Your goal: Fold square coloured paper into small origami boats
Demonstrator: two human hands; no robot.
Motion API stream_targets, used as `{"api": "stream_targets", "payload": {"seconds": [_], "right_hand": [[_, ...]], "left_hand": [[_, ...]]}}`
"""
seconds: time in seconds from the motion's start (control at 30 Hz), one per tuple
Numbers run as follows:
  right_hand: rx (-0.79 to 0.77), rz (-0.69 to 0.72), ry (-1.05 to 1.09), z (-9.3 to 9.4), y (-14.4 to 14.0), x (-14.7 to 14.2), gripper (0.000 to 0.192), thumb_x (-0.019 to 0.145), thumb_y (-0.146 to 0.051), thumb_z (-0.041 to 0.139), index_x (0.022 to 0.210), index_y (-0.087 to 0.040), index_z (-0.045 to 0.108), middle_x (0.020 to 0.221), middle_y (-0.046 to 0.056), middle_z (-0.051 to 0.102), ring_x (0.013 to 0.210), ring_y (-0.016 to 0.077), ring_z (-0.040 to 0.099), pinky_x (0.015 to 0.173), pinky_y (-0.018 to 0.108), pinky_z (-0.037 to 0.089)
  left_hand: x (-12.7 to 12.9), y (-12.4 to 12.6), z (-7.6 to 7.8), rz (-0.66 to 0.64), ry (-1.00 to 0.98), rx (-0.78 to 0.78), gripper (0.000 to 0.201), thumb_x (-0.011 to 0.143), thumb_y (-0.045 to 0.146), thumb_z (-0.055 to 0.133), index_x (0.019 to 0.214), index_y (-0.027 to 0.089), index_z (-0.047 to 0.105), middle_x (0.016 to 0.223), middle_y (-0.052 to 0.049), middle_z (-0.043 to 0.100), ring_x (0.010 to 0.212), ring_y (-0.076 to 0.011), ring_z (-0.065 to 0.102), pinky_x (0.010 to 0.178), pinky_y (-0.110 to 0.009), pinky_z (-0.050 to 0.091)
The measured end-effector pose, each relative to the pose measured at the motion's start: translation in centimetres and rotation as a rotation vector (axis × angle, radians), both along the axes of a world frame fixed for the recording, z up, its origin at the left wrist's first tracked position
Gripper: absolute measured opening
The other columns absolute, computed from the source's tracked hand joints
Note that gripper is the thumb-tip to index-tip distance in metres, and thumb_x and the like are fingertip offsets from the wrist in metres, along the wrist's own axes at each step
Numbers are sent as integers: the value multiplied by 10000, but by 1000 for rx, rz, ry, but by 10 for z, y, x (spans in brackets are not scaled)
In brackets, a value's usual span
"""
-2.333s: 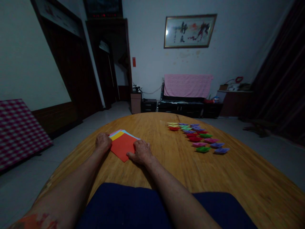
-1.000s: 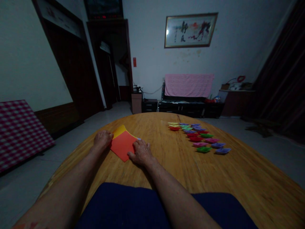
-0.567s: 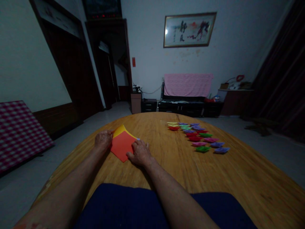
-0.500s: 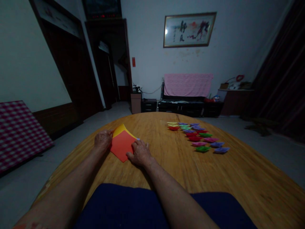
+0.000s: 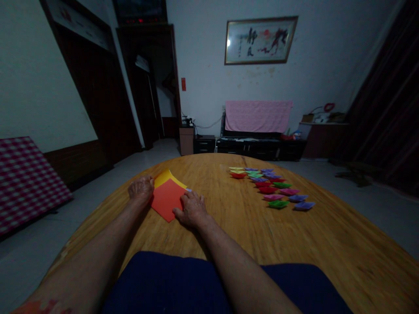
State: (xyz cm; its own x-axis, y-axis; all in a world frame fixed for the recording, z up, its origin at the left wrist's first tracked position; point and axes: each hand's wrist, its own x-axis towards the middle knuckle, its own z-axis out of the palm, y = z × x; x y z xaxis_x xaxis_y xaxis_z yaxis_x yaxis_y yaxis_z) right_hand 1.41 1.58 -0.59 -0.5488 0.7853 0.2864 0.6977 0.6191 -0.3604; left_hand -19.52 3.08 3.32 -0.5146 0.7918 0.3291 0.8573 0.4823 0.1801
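Calligraphy point(image 5: 252, 38) stands inside the framed picture point(image 5: 271, 41) on the far wall point(image 5: 203, 61): two large dark characters and a column of smaller ones, which I cannot read with certainty over my feed. Beside the doorway, a red slip point(image 5: 183, 84) may carry marks, too small for me to read. Above the doorway, a display point(image 5: 140, 21) glows red, its text illegible.

Down on the round wooden table point(image 5: 225, 226), I see an orange-red sheet point(image 5: 168, 199) lying between the hands, one corner toward the person. A yellow sheet point(image 5: 163, 177) shows beyond its far edges, and a lavender bit point(image 5: 189, 189) peeks out at the right. The left hand point(image 5: 141, 189) curls at the sheets' left corner; I cannot tell whether it pinches them. The right hand point(image 5: 193, 208) rests at the right corner, thumb spread from the fingers; any pinch there is hidden from me.

Well apart, to the right, folded paper boats point(image 5: 266, 190) sit in slanting rows, red, green, pink, purple and yellow.
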Motion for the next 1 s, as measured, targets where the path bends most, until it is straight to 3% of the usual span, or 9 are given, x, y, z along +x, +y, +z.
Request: {"api": "stream_targets", "payload": {"seconds": [0.4,0.53,0.63,0.83,0.93,1.0], "right_hand": [[-115,31,-42,5,-4,-5,529,880,-573,528,1240,-188,575,1475,163,441,1383,367,323,1113,666,186],[-116,33,-30,5,-4,-5,540,889,-557,525,1284,-189,549,1523,159,392,1407,374,297,1113,675,187],[-115,14,0,6,-5,-4,572,891,-540,530,1337,-183,506,1553,168,348,1418,365,290,1124,653,195],[-172,-91,164,4,4,-7,596,898,-499,530,1388,-171,448,1454,175,473,1354,313,419,1111,505,319],[-252,-204,464,6,22,-5,587,891,-516,532,1364,-173,484,1400,160,530,1292,270,500,1023,373,424],[-348,-283,715,9,37,1,562,869,-539,542,1279,-154,555,1248,140,638,1145,260,597,932,346,474]], "left_hand": [[-1,-4,2,-19,132,101,407,970,336,386,1046,169,749,1128,-155,704,1065,-329,594,910,-408,424],[1,-3,7,-78,158,233,368,975,322,409,1049,191,744,1285,-93,651,1129,-295,543,987,-402,378],[6,-3,18,-125,115,340,366,975,302,413,1088,167,734,1283,-98,655,1131,-272,549,1003,-382,378],[22,5,47,-71,-211,626,369,952,311,425,1141,165,706,1122,-98,721,1025,-232,646,872,-302,466],[36,16,48,-136,-497,671,329,879,316,489,1044,158,726,982,-65,744,905,-209,674,743,-262,507],[49,22,42,-177,-758,682,312,813,315,528,978,138,725,869,-50,733,747,-183,671,610,-238,509]]}}
